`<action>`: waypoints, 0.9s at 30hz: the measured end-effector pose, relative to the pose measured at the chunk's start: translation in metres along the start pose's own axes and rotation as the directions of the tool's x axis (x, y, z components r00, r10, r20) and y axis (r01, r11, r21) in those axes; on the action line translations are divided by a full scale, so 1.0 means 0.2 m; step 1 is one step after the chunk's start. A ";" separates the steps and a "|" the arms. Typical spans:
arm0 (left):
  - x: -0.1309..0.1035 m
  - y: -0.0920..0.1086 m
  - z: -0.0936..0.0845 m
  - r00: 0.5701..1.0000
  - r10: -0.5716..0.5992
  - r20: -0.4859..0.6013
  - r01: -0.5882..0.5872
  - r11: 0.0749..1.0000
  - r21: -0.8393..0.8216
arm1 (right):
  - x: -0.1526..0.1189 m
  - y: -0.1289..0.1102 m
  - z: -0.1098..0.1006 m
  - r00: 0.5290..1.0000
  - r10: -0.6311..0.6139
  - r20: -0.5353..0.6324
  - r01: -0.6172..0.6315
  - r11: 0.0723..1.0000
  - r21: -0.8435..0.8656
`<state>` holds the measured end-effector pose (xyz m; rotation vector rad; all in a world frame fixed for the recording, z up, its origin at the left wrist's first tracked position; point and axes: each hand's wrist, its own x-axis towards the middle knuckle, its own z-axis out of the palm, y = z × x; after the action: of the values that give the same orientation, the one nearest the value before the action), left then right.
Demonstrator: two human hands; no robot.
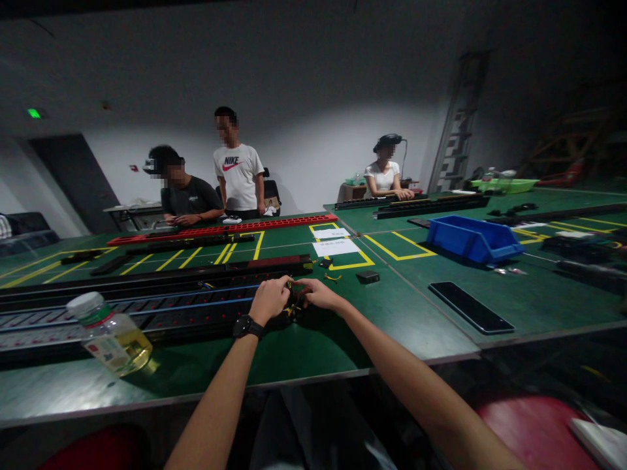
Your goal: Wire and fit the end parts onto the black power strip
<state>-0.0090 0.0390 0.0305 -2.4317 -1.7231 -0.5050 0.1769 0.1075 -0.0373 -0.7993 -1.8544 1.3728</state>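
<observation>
A long black panel [196, 305] with blue strips and small red spots lies on the green table. My left hand [270, 299], with a dark watch at its wrist, rests on the panel's right end, its fingers curled over the edge. Facing it, my right hand [318, 294] has its index finger stretched toward the left fingertips and its other fingers bent at that same end. Small black parts with yellow bits [294, 310] show between and below the hands. Whatever the right fingers grip is hidden.
A tilted-looking drink bottle [115, 336] stands near the front left edge. To the right are a phone [470, 307], a blue bin [473, 239] and a small black block [368, 277]. Paper sheets [336, 247] and a red rail [235, 228] lie behind. Three people are across the table.
</observation>
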 end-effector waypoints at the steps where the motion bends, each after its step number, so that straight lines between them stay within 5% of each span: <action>1: 0.00 0.00 0.00 1.000 -0.001 0.002 0.001 1.000 -0.001 | 0.00 0.00 0.00 1.000 -0.001 0.001 0.001 1.000 0.002; 27: 0.01 -0.01 0.01 0.999 -0.039 0.020 0.038 0.997 0.073 | 0.01 0.01 0.01 0.999 0.003 -0.043 -0.006 0.998 -0.070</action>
<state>-0.0096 0.0424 0.0288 -2.3666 -1.7677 -0.4144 0.1731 0.1089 -0.0392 -0.8621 -1.8766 1.2895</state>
